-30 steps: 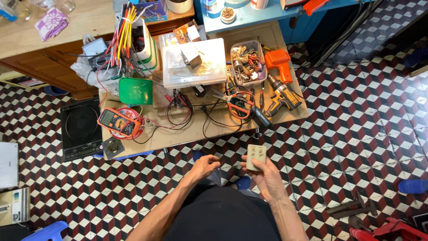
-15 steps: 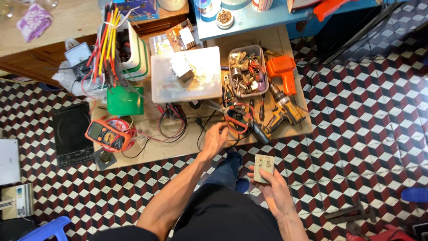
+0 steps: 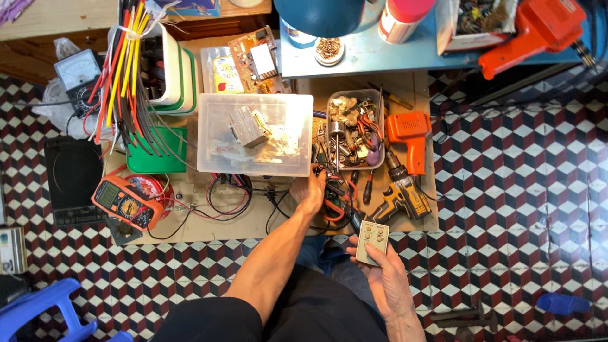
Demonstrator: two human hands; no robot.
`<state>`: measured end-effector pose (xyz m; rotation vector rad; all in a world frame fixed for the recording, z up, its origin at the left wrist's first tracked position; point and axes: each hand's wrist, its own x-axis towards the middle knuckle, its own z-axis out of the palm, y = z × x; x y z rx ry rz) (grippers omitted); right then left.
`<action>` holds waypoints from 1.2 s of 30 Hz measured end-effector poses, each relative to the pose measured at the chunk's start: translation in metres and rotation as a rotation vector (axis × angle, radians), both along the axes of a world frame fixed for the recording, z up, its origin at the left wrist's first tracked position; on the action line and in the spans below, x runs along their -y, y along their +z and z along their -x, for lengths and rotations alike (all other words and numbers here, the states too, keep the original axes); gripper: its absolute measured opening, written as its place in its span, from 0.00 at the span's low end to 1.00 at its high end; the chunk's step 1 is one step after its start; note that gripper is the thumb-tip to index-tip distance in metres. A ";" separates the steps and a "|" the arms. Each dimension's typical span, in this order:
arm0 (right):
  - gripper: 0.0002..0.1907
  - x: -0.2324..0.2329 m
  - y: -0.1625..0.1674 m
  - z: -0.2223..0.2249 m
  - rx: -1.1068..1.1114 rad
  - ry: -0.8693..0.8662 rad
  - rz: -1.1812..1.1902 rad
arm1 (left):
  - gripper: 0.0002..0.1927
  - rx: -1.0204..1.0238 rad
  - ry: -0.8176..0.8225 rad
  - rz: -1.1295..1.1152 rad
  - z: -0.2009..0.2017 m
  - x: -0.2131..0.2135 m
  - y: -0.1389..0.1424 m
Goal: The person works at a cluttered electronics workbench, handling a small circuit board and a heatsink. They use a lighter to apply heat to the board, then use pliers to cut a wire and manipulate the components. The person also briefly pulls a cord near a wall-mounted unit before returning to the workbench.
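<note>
Item: our right hand (image 3: pixel 387 278), fingers wrapped around a beige remote control (image 3: pixel 371 242). Left hand (image 3: pixel 311 193), fingers curled among hand tools (image 3: pixel 339 196) just beyond them; whether they pinch one, we cannot tell.

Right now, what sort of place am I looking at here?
Likely a small electronics repair workbench, set low on a tiled floor. Signs: an orange multimeter, a tray of hand tools, a cordless drill. The left hand reaches among tools; the right hand holds a remote control.
</note>
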<state>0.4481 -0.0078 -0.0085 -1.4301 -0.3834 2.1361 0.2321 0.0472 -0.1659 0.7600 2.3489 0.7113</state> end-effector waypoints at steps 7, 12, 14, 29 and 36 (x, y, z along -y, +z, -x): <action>0.24 -0.025 -0.010 -0.004 0.001 0.057 -0.006 | 0.22 0.460 0.268 -0.352 -0.017 -0.014 -0.023; 0.25 -0.050 -0.010 0.001 0.017 0.190 0.004 | 0.18 0.129 0.072 -0.117 0.009 -0.009 -0.002; 0.26 -0.063 -0.009 0.000 0.047 0.234 0.003 | 0.26 0.092 0.053 -0.563 0.016 -0.013 0.003; 0.31 -0.106 -0.028 -0.038 0.184 0.301 -0.025 | 0.08 0.101 0.267 -0.381 0.026 -0.032 -0.018; 0.30 -0.095 -0.038 -0.045 0.222 0.284 -0.005 | 0.03 0.449 0.177 -0.149 0.027 -0.019 0.023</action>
